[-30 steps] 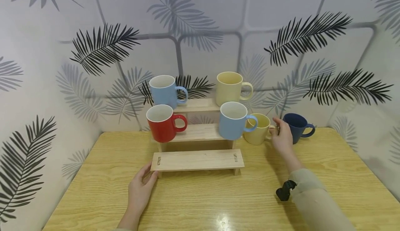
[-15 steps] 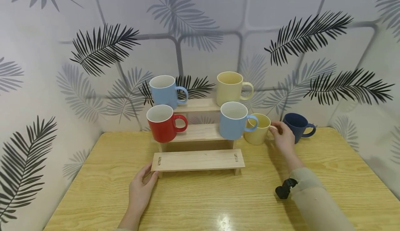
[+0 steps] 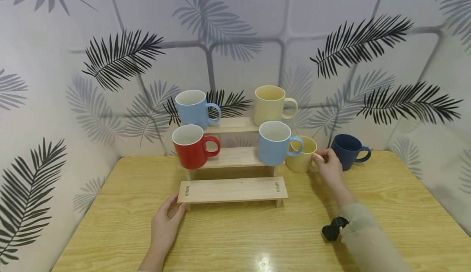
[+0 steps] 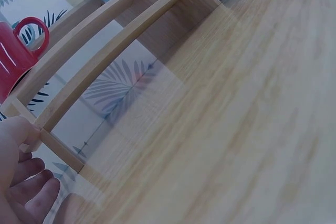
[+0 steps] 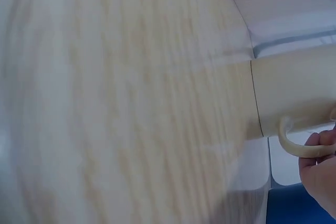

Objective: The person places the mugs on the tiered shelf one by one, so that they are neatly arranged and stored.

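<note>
My right hand (image 3: 333, 169) pinches the handle of a pale yellow mug (image 3: 299, 161) standing upright on the table, right of a stepped wooden rack (image 3: 233, 189). The right wrist view shows fingers on the curved handle (image 5: 296, 148), with the mug body (image 5: 299, 90) beside it. My left hand (image 3: 164, 226) holds the rack's lower left corner; in the left wrist view its fingertip touches the rack's end piece (image 4: 62, 150). On the middle tier stand a red mug (image 3: 189, 149) and a light blue mug (image 3: 273, 145). The bottom tier is bare.
The top tier carries another light blue mug (image 3: 192, 110) and another yellow mug (image 3: 269, 106). A dark blue mug (image 3: 344, 151) stands close beside my right hand. Leaf-patterned walls (image 3: 243, 14) close off the back and sides of the wooden table (image 3: 228, 235).
My right hand has moved left from beside the dark blue mug to the yellow mug's handle and taken hold of it. The left hand stays at the rack's corner.
</note>
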{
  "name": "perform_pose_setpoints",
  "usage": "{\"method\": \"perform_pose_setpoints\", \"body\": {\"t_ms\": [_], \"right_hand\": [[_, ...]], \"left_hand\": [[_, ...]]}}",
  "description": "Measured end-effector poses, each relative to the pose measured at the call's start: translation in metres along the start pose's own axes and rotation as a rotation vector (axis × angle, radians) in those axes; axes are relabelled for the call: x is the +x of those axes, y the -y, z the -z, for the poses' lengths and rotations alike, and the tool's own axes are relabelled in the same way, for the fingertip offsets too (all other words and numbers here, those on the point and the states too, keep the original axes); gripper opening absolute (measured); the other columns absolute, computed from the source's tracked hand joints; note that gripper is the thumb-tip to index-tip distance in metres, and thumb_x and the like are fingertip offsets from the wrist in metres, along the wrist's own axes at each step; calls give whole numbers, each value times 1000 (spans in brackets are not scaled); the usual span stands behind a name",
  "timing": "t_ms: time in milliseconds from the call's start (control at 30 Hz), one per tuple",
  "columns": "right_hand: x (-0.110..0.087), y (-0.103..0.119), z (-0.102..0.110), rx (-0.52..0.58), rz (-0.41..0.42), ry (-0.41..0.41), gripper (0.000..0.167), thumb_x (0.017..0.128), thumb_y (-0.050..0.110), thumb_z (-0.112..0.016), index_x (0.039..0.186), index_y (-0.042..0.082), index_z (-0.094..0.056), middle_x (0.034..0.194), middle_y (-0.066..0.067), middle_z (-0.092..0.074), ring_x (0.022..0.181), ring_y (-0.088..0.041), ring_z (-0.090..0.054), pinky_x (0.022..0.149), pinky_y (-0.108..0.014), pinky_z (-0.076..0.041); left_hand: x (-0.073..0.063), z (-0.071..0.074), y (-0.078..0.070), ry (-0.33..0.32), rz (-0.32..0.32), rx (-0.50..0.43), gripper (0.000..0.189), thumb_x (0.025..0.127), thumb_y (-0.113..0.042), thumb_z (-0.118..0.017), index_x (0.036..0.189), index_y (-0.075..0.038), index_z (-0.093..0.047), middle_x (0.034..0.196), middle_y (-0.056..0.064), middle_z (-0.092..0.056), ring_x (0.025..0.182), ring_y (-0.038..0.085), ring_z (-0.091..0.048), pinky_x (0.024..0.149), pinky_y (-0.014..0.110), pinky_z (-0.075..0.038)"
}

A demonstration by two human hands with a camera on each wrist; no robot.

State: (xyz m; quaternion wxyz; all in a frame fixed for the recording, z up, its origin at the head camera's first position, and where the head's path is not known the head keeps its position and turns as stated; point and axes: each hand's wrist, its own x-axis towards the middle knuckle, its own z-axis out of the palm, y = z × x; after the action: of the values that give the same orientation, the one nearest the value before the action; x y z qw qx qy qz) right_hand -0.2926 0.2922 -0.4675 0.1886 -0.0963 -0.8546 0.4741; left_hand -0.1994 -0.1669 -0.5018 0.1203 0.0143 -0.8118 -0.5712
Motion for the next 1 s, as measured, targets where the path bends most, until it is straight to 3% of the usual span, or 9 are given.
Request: {"method": "perform_pose_setpoints", "body": {"t_ms": [200, 367, 467, 800, 1000], "right_hand": [[-7, 6, -7, 77, 14, -25, 23, 92, 13, -65, 103, -5, -55, 111, -22, -60, 101, -22, -57, 68, -6, -43], [-14, 9, -11, 199, 37, -47, 22, 90, 7, -68, 99, -9, -56, 101, -20, -59, 81, -3, -55, 60, -7, -47], [-21, 10, -13, 247, 30, -59, 22, 88, 5, -69, 96, -11, -56, 95, -17, -58, 72, 2, -53, 58, -8, -47], [-37, 16, -15, 200, 41, -148, 15, 84, -1, -70, 88, -11, -58, 87, -17, -61, 69, 3, -51, 56, -6, -45], [-46, 22, -3, 167, 22, -88, 16, 85, -1, -69, 89, -11, -57, 93, -21, -63, 69, 2, -51, 55, -8, -46]], "left_hand": [[0, 0, 0, -4, -1, 18, 46, 93, -21, -65, 132, 0, -53, 134, 21, -51, 123, 33, -51, 93, 28, -50], [2, 1, 0, -9, -9, 28, 46, 93, -21, -65, 132, 0, -54, 134, 21, -52, 121, 33, -52, 92, 28, -51], [2, 1, 1, -6, -18, 31, 46, 93, -21, -65, 131, 1, -53, 134, 22, -52, 122, 34, -51, 92, 30, -51], [2, 0, 3, -7, -1, 23, 47, 92, -22, -66, 132, 0, -54, 132, 21, -53, 120, 34, -52, 92, 30, -51], [2, 1, 2, -4, 18, 2, 49, 91, -24, -67, 132, -1, -54, 132, 23, -53, 119, 35, -53, 94, 31, -50]]}}
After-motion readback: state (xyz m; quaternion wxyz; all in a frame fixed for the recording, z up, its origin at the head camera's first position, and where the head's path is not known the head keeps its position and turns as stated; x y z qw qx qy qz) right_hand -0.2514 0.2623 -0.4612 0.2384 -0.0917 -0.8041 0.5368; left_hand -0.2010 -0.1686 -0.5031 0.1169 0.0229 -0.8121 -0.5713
